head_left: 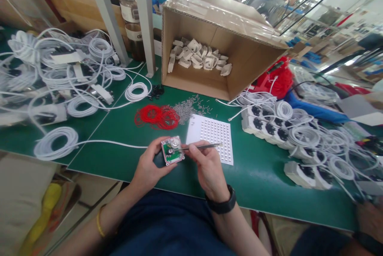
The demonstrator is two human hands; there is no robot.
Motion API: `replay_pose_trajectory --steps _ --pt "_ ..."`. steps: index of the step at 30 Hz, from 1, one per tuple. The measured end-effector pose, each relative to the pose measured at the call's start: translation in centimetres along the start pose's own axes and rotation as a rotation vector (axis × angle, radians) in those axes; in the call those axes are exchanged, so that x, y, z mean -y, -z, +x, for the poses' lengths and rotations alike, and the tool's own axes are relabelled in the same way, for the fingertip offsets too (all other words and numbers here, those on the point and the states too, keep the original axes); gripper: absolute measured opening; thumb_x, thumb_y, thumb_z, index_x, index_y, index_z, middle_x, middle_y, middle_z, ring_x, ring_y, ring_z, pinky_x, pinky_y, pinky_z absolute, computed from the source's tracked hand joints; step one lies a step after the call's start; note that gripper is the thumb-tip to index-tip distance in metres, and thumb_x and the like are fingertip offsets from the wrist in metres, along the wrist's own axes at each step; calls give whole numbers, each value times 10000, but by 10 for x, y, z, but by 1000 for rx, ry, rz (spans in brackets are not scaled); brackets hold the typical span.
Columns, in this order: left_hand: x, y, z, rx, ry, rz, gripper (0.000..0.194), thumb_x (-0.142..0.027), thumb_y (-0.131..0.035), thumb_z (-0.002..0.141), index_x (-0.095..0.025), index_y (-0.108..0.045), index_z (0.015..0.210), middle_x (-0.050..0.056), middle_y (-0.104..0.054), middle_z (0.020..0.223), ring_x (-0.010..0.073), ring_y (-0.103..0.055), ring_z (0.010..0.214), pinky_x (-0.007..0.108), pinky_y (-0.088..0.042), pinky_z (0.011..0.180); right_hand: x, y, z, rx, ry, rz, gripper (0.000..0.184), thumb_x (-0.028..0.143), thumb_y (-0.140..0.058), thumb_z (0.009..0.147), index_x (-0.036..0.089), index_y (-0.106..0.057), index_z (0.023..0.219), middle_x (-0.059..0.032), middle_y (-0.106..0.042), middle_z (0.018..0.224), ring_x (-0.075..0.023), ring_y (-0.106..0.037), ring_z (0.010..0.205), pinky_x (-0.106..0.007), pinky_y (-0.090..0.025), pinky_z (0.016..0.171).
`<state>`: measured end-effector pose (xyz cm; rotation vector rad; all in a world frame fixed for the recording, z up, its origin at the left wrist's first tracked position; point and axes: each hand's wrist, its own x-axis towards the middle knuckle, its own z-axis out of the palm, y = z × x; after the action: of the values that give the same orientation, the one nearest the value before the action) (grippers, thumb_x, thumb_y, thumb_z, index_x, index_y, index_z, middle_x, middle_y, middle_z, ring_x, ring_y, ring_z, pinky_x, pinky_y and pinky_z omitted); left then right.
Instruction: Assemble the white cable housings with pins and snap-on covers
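My left hand [148, 166] is closed around a small square part [172, 150] with a green circuit board, a red gasket edge and a round metal piece on top. My right hand [206, 168] pinches a pair of thin metal tweezers [199, 147]. One end of the tweezers touches the board's middle. Just behind my hands lies a white perforated tray [213, 136] on the green table [257, 176]. Behind that are a heap of red rings [157, 116] and a scatter of small metal pins [187, 109].
An open cardboard box [221, 40] on its side holds several white plastic shells. Coiled white cables [60, 76] fill the left; white socket units with cables [287, 128] fill the right. Small black parts [155, 91] lie by a post. Another person's hand [369, 216] shows bottom right.
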<state>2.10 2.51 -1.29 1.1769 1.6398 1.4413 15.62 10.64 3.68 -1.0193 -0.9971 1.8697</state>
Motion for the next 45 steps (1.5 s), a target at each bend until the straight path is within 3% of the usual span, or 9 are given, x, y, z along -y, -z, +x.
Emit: replay_pose_trajectory --steps 35,41,45 --pt "0 1 -3 -3 16 -59 631 -216 -727 683 -217 -409 1228 87 -546 1234 230 -566 1115 394 -436 1001 -3 1 -3 13 94 -97 145 294 -719 715 188 -620 725 -31 -689 760 -185 -623 749 -320 -466 726" --pt "-3 2 -1 3 26 -109 621 -195 -725 683 -228 -415 1219 76 -553 1227 219 -573 1100 378 -440 994 -4 -3 -16 29 227 -248 96 278 -682 759 197 -634 777 -49 -696 864 -197 -642 846 -321 -490 768" --pt "-4 3 0 26 37 -152 617 -179 -721 685 -216 -412 1218 88 -546 1239 219 -569 1105 381 -437 997 -7 -1 -21 21 269 -223 74 256 -666 778 206 -628 817 -48 -693 896 -201 -647 887 -340 -500 812"
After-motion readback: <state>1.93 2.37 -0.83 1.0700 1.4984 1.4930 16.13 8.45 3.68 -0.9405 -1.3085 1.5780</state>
